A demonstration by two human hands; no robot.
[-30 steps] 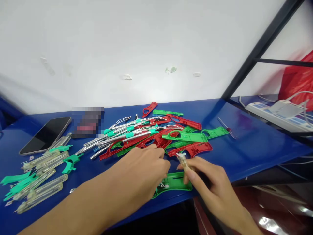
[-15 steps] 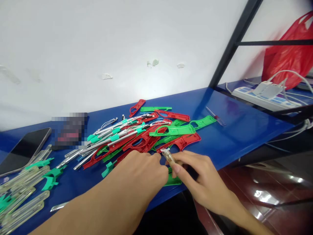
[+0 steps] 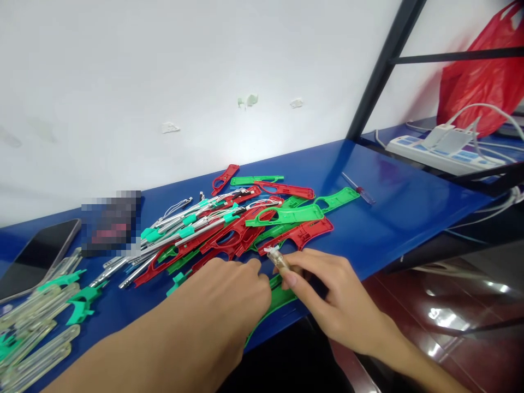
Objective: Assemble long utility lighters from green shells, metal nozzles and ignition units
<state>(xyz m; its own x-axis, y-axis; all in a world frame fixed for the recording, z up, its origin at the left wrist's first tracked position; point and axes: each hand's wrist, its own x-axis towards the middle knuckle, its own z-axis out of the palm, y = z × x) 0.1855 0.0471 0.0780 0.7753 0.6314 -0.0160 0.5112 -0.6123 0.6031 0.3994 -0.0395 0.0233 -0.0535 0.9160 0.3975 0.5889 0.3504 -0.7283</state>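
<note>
My right hand (image 3: 335, 295) pinches a small clear lighter fuel tank (image 3: 278, 261) between thumb and fingers, its white-tipped end pointing up and left. My left hand (image 3: 231, 292) is closed, back upward, its fingertips hidden. A green lighter casing half (image 3: 280, 297) juts out beside its curled fingers, low between the hands and over the table's front edge. Just beyond the hands lies a pile of red casing halves (image 3: 301, 232) and green casing halves (image 3: 286, 215). Silver lighter tubes (image 3: 184, 234) with white wires and teal clips rest on the pile's left side.
Clear tanks (image 3: 41, 341) and teal plastic pieces (image 3: 84, 303) lie at the left. Behind them is a phone (image 3: 39, 259) and a dark pixelated object (image 3: 114, 224). A screwdriver (image 3: 359, 189) lies at the right, near a black frame (image 3: 379, 82) and a power strip (image 3: 442, 150).
The view has shifted slightly. The green casing half by my left hand has tilted, with more of its lower edge showing. My right hand still holds the tank, slightly further left.
</note>
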